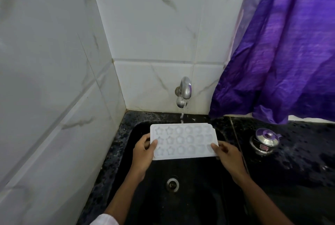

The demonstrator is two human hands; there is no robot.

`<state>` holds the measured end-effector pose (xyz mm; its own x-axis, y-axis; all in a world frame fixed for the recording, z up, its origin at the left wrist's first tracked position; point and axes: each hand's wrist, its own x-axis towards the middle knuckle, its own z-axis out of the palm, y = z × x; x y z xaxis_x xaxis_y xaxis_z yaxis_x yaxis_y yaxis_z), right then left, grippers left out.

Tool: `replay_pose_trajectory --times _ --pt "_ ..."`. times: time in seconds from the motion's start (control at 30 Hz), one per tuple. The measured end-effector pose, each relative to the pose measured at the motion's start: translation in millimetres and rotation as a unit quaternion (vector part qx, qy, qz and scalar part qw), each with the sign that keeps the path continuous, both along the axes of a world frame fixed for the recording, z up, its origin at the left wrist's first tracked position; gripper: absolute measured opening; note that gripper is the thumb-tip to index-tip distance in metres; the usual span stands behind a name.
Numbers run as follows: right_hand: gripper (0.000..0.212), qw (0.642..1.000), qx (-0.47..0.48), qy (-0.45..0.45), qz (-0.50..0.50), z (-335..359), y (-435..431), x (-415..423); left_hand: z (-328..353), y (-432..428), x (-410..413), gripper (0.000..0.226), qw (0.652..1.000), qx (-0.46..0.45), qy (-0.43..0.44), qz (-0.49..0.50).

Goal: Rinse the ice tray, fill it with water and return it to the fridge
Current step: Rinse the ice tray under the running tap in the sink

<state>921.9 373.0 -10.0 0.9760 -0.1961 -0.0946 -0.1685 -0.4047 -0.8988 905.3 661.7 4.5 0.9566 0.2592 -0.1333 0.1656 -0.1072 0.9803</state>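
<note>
A white ice tray (183, 140) with several star- and round-shaped cells is held level over the black sink (195, 197). My left hand (144, 152) grips its left short end, thumb on top. My right hand (228, 154) grips its right short end the same way. A chrome tap (184, 90) on the tiled wall runs a thin stream of water (182, 116) that falls at the tray's far edge.
The sink drain (173, 184) lies below the tray. A steel pot with a glass lid (264, 142) stands on the wet black counter (299, 161) to the right. A purple curtain (282, 43) hangs at the right. White tiled walls close the left and back.
</note>
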Motion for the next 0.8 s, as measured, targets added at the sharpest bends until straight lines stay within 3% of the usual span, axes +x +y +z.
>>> replay_pose_trajectory --times 0.17,0.3,0.47,0.63,0.8 --pt "0.025 0.999 -0.014 -0.015 -0.025 10.1 1.4 8.2 0.8 -10.0 11.9 0.022 0.995 -0.086 0.038 0.041" --pt "0.033 0.978 -0.174 -0.103 -0.044 24.0 13.0 24.8 4.1 -21.2 19.8 0.019 0.992 -0.096 0.047 0.066" --pt "0.022 0.938 -0.258 -0.223 0.07 42.1 41.8 46.6 7.9 -33.2 26.3 0.018 0.988 -0.111 0.059 0.085" --pt "0.027 0.905 -0.337 -0.177 0.189 46.0 67.6 60.7 11.2 -39.9 28.4 0.017 0.988 -0.118 0.056 0.083" --pt "0.026 0.9 -0.352 -0.154 0.206 48.4 74.1 66.2 15.9 -39.2 28.7 0.017 0.988 -0.121 0.042 0.082"
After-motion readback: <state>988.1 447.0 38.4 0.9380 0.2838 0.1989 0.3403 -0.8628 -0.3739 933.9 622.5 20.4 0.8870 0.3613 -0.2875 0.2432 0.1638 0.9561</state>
